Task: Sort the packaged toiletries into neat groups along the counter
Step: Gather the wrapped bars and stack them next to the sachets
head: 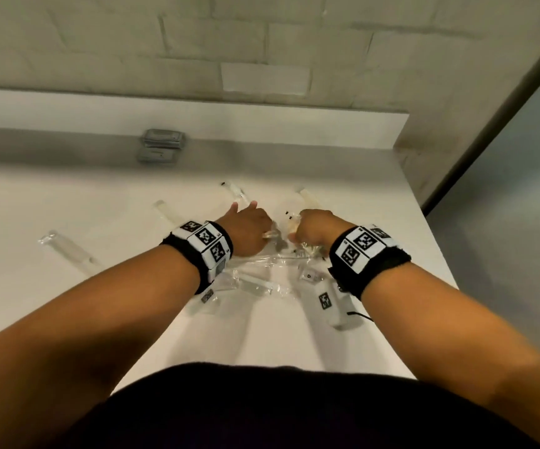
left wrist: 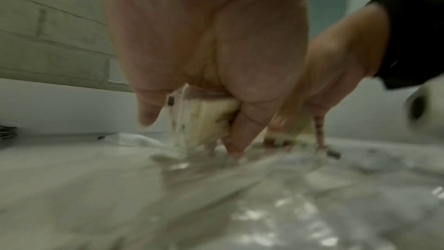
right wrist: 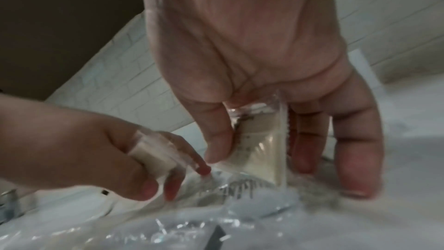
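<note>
My left hand [head: 251, 228] hovers low over the middle of the white counter [head: 68, 196] and grips a cream-coloured wrapped packet [left wrist: 211, 119] between thumb and fingers. Close beside it, my right hand [head: 312, 226] pinches a clear sachet with a pale cream item inside [right wrist: 261, 145], its lower edge touching the heap. Under both hands lies a pile of crinkled clear wrappers [head: 272, 264]. The right wrist view also shows the left hand's packet [right wrist: 153, 151]. Loose clear long packets lie at the left [head: 68, 251], the centre left [head: 165, 212] and beyond the hands [head: 236, 192].
A stack of grey packets [head: 161, 144] stands at the back against a raised white ledge [head: 262, 121]. Another pale packet [head: 307, 196] lies beyond the right hand. The counter's right edge [head: 437, 241] runs close to the right wrist. A tiled wall rises behind.
</note>
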`<control>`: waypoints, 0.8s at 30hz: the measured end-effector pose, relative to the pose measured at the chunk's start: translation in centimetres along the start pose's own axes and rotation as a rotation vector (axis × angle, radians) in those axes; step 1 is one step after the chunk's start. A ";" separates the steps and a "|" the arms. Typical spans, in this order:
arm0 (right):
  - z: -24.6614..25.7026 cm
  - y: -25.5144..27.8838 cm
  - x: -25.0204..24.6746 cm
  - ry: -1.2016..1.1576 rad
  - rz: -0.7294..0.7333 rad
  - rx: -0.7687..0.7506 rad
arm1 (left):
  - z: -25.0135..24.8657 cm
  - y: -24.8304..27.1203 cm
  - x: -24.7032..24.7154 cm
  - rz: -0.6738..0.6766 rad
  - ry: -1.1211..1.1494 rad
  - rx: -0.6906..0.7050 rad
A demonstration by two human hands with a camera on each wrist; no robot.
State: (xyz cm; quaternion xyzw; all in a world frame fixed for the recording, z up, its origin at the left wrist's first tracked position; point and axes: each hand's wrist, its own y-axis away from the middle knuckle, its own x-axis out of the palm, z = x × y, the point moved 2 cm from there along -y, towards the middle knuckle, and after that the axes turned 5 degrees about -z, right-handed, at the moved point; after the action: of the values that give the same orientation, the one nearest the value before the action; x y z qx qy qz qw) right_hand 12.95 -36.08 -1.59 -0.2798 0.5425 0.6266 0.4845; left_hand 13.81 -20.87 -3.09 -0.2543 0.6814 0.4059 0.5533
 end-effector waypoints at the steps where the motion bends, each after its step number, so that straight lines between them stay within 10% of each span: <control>1: 0.4 -0.4 0.3 0.074 0.002 -0.009 | -0.3 0.7 0.0 0.000 0.052 -0.023; 7: 0.2 -0.8 2.1 0.134 -0.089 -0.082 | -1.0 4.5 -0.9 -0.027 0.300 -0.169; 15: 0.8 0.7 -1.1 -0.307 -0.026 -0.233 | 0.8 6.0 -3.7 -0.564 1.739 -0.454; 19: 2.8 3.2 -5.2 -1.136 0.080 -0.373 | -0.3 5.8 -3.7 -0.432 2.138 -0.302; 24: 4.7 4.4 -5.3 -0.709 -0.363 -0.403 | -2.7 6.3 -4.4 -0.344 2.347 -0.148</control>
State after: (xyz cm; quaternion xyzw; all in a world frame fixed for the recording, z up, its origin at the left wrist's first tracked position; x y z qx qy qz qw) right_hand 11.74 -32.94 6.08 -0.2271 0.1521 0.6819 0.6785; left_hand 8.49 -20.22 3.04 -0.5902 0.7038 -0.1164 -0.3778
